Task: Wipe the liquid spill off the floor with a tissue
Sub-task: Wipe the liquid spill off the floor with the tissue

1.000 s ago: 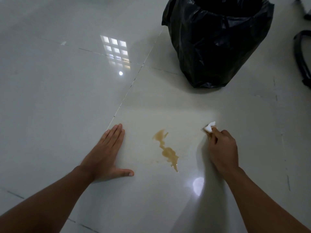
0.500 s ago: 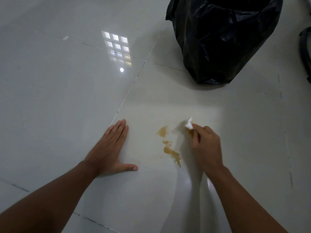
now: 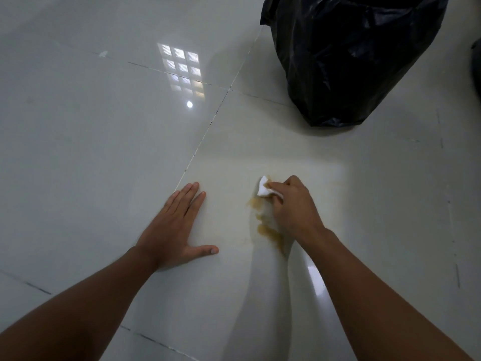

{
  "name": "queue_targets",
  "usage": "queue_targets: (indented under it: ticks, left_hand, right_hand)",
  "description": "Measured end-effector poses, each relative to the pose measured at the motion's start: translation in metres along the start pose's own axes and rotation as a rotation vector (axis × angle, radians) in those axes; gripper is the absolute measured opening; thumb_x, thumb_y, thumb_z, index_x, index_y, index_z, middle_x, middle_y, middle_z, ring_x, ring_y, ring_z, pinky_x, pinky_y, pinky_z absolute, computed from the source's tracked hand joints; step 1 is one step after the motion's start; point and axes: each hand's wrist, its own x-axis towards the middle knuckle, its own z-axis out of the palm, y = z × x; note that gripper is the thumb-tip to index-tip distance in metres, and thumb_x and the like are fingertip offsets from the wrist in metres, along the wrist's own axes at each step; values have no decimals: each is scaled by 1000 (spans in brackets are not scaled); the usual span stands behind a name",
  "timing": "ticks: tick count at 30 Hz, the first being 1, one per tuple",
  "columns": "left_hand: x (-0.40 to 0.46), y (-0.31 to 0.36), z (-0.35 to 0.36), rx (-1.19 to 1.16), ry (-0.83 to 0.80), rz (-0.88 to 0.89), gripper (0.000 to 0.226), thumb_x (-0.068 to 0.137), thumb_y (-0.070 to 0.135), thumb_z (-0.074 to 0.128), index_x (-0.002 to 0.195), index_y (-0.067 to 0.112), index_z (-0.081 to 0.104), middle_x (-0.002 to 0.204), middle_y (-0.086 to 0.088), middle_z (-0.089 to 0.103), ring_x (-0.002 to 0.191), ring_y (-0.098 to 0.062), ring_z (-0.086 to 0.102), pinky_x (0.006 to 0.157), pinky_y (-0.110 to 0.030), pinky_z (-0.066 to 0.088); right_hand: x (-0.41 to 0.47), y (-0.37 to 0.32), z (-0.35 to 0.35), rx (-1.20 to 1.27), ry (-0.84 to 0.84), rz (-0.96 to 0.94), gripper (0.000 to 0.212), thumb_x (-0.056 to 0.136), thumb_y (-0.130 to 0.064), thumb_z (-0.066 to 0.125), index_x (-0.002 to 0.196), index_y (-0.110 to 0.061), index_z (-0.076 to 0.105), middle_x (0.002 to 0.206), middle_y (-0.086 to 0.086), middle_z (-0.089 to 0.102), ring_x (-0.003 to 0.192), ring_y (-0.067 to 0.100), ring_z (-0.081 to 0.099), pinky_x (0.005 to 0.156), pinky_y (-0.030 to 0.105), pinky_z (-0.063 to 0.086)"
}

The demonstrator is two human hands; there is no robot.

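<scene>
Head view: right hand (image 3: 292,205) clutches tissue (image 3: 263,190) on (seemingly smeared) spill (image 3: 269,230); left hand (image 3: 173,227) splayed flat

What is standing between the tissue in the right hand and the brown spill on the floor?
Nothing visible does. The right hand already presses the white tissue on the far end of the brown spill. The rest of the spill lies bare on the tile beside the wrist. The left hand rests flat, apart from it.

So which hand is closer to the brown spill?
Right. The right hand presses a tissue onto the spill; the left hand lies flat, apart to its left.
</scene>
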Motion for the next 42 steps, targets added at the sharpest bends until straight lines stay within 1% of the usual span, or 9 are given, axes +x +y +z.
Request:
queue_targets:
  ticks: [4,9,16,24,28,32,35,38,42]
  left_hand:
    - [-1,1,1,16,6,6,120,78,94,34,161,9,15,170,-13,4,158,-21,-5,128,-45,7]
    - [-2,-1,1,36,-24,33,132,70,100,39,161,9,9,170,-12,-2,157,-22,-10,128,-46,2]
    - [-3,-1,-2,56,-62,26,142,62,104,40,161,9,5,170,-11,-7,157,-22,-14,128,-46,0]
    - [-3,-4,-2,56,-106,43,149,56,107,41,161,12,-7,168,-7,-21,155,-21,-23,127,-42,-8]
    - [-3,-9,-5,61,-169,78,154,53,108,41,159,14,-18,165,-8,-30,152,-22,-29,127,-45,-9]
    - [-1,-17,-14,89,-287,130,160,45,109,43,153,16,-32,159,-6,-44,147,-23,-40,124,-46,-16]
    - [3,-19,-17,96,-340,148,163,42,108,45,150,18,-37,156,-5,-48,145,-23,-42,123,-45,-18]
    - [4,-20,-18,112,-345,151,164,40,109,42,149,16,-39,156,-6,-48,145,-23,-42,124,-46,-16]
    - [1,-20,-16,139,-329,147,161,42,111,35,150,15,-37,158,-9,-44,147,-24,-39,126,-48,-11]
  right_hand:
    - [-11,-6,-2,-61,-101,-120,41,84,-9,51,111,-31,73,85,-1,50,80,17,48,68,28,42]
    - [11,1,-12,40,113,20,40,91,-11,51,119,-34,67,88,-3,48,73,8,49,66,16,41]
    - [17,-27,12,-51,-177,-125,38,91,-10,53,123,-26,66,96,2,51,92,24,55,81,34,47]
    - [-4,-27,5,-119,-445,-363,41,85,-5,61,110,-36,72,94,-6,55,90,16,52,71,30,42]
    - [-13,-42,12,4,-476,-372,16,91,-17,65,85,-32,68,87,-1,48,81,20,48,72,40,44]
    - [-32,-56,36,-11,-505,-389,33,90,-49,53,88,-16,58,87,2,48,77,21,47,68,38,39]
    - [-46,-59,41,-89,-520,-551,32,96,-39,45,105,-13,63,89,2,44,80,20,43,65,34,36]
    - [-57,-61,36,-51,-465,-642,5,94,-25,62,94,-20,61,80,-5,37,70,9,28,59,32,31]
    - [-60,-49,20,-148,-541,-642,41,88,-49,43,94,-22,74,91,2,57,79,22,54,65,30,39]
